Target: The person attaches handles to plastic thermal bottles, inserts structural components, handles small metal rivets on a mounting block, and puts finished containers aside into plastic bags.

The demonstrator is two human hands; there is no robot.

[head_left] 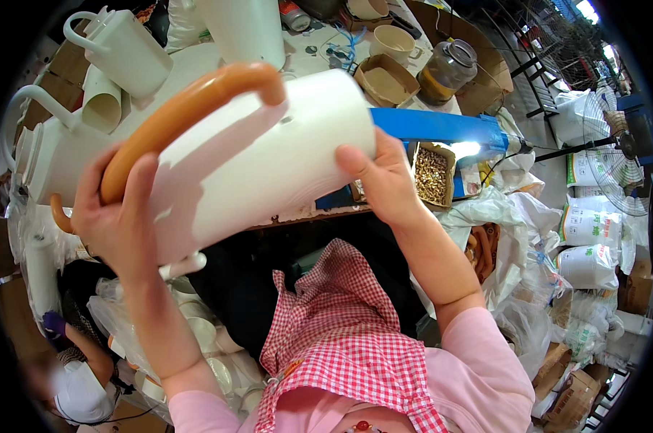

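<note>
Tilted in front of me is a white jug body with a curved orange-brown handle along its upper side. My left hand is closed round the handle's lower left end, with fingers on both sides of it. My right hand grips the jug's right end, thumb pressed on the white wall. The handle's right end lies over the jug wall; whether it is fastened there I cannot tell. A small dark mark shows on the wall near that end.
White jugs with handles stand at the left. A blue machine arm with a lit lamp is beside a box of small metal parts. A bag contains brown handles. Another person is at lower left.
</note>
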